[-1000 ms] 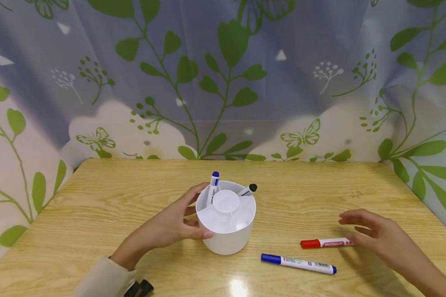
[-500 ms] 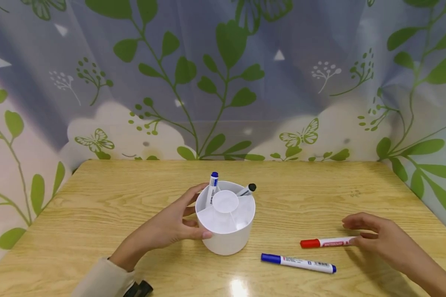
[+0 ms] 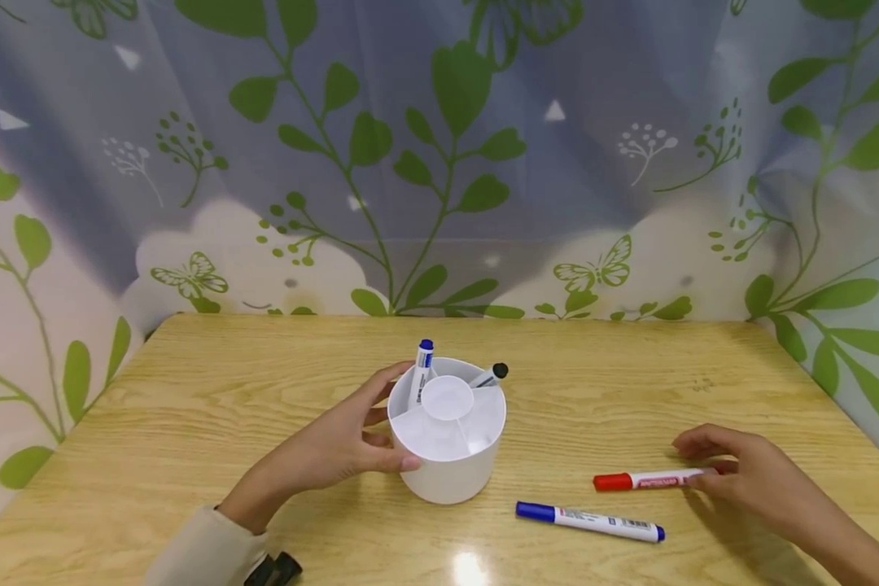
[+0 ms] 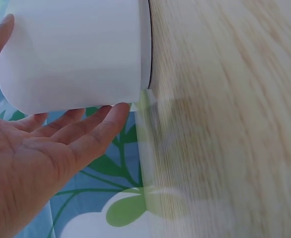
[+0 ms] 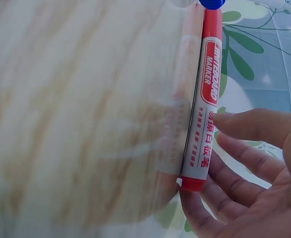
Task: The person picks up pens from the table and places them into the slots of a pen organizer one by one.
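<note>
A round white divided pen holder (image 3: pixel 447 476) stands upright on the wooden table. My left hand (image 3: pixel 333 435) grips its left side, thumb in front and fingers behind; in the left wrist view the fingers lie against the holder's white wall (image 4: pixel 76 54). Inside it a blue-tipped marker (image 3: pixel 421 376) and a black-tipped marker (image 3: pixel 491 376) lean in separate compartments. To the right lies a red whiteboard marker (image 3: pixel 655 480), its right end between the thumb and fingers of my right hand (image 3: pixel 750 476). The right wrist view shows the thumb touching the marker's barrel (image 5: pixel 205 99).
A blue whiteboard marker (image 3: pixel 593 521) lies on the table (image 3: pixel 300 358) in front of the red one, right of the holder. Behind the table's far edge hangs a leaf-patterned curtain (image 3: pixel 439 203). A small black object (image 3: pixel 278 568) shows beside the left sleeve.
The right hand has lowered slightly, and its thumb and fingers have closed in around the red marker's right end. The left hand and pen holder stay in place.
</note>
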The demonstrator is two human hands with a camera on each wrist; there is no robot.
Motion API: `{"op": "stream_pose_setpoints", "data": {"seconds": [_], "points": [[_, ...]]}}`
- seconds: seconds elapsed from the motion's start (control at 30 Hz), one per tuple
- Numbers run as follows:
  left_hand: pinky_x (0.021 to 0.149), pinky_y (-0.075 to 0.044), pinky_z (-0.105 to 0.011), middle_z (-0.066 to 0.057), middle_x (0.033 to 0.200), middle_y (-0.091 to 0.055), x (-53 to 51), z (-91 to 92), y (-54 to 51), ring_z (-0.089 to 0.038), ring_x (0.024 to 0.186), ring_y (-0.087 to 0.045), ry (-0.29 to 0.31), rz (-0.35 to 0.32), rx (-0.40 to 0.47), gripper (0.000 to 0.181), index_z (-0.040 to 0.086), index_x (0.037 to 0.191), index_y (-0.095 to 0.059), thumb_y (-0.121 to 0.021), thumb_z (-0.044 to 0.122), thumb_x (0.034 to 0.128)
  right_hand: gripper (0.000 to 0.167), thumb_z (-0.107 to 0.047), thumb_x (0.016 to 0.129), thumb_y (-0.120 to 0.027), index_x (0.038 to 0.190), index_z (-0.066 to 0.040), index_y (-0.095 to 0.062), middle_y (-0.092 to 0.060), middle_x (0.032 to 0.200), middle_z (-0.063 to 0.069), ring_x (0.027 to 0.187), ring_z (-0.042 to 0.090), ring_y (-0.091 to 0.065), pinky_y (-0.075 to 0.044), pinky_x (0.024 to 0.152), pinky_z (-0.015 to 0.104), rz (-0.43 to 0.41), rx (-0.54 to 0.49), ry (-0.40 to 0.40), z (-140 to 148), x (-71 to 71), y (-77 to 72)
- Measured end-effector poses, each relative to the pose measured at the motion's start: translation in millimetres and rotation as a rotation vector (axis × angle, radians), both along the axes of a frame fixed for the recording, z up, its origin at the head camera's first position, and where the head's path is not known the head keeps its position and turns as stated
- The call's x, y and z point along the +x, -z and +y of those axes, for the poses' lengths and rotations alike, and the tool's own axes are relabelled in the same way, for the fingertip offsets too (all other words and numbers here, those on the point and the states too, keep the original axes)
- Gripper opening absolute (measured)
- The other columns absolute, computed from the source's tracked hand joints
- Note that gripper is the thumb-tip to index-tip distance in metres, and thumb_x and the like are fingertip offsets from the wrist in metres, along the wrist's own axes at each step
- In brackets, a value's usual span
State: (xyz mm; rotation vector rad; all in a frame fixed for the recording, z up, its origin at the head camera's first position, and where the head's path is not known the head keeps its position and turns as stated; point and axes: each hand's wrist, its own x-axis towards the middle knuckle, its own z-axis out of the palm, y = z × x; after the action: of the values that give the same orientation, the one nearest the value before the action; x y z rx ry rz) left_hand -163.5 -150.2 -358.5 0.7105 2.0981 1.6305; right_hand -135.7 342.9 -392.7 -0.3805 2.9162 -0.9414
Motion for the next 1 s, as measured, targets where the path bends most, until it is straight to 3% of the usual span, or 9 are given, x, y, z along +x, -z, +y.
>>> {"op": "stream_pose_setpoints", "data": {"seconds": [0.33,0.5,0.7,0.83,1.0], "points": [[0.110,-0.053,-0.048,-0.017,0.165,-0.032,-0.8,0.8,0.5,-0.046,0.151,-0.039,0.007,-0.019,0.021,0.103,0.020,0.167,-0.018,-0.085,0.014,0.0891,0.023,0.008,0.085,-0.079,0.107,0.001,-0.074,-0.075,0.097,0.005,0.084,-0.012,-0.056,-0.056,0.069,0.021,0.054,0.041,-0.023,-3.0,-2.7,0.5],[0.111,-0.053,-0.049,-0.016,0.165,-0.032,-0.7,0.3,1.6,-0.046,0.151,-0.038,0.010,-0.018,0.023,0.103,0.020,0.167,-0.018,-0.085,0.015,0.0892,0.018,0.004,0.087,-0.079,0.102,-0.007,-0.077,-0.073,0.096,-0.002,0.081,-0.009,-0.053,-0.055,0.068,0.020,0.014,0.065,-0.022,-3.2,-3.3,0.8],[0.112,-0.053,-0.048,-0.014,0.165,-0.031,-0.8,-0.2,2.6,-0.045,0.152,-0.038,0.007,-0.020,0.020,0.103,0.020,0.167,-0.018,-0.085,0.014,0.0891,0.019,0.003,0.085,-0.080,0.091,-0.015,-0.076,-0.066,0.089,-0.012,0.076,-0.006,-0.047,-0.047,0.063,0.019,0.058,0.059,-0.039,-3.2,-2.5,5.1],[0.111,-0.053,-0.049,-0.014,0.165,-0.032,-0.5,-0.8,2.6,-0.045,0.151,-0.038,0.009,-0.019,0.015,0.103,0.021,0.167,-0.017,-0.085,0.015,0.0896,0.018,0.004,0.085,-0.080,0.090,-0.012,-0.076,-0.066,0.087,-0.011,0.075,-0.006,-0.046,-0.046,0.061,0.019,0.064,0.059,-0.030,-6.0,-1.8,3.1],[0.112,-0.053,-0.050,-0.015,0.165,-0.032,-0.7,-0.4,2.0,-0.045,0.151,-0.039,0.011,-0.025,0.011,0.103,0.022,0.167,-0.016,-0.085,0.015,0.0902,0.013,0.002,0.088,-0.079,0.095,-0.008,-0.074,-0.071,0.093,-0.001,0.078,-0.007,-0.050,-0.049,0.064,0.020,0.014,0.093,-0.007,-6.9,-3.2,-2.9]]}}
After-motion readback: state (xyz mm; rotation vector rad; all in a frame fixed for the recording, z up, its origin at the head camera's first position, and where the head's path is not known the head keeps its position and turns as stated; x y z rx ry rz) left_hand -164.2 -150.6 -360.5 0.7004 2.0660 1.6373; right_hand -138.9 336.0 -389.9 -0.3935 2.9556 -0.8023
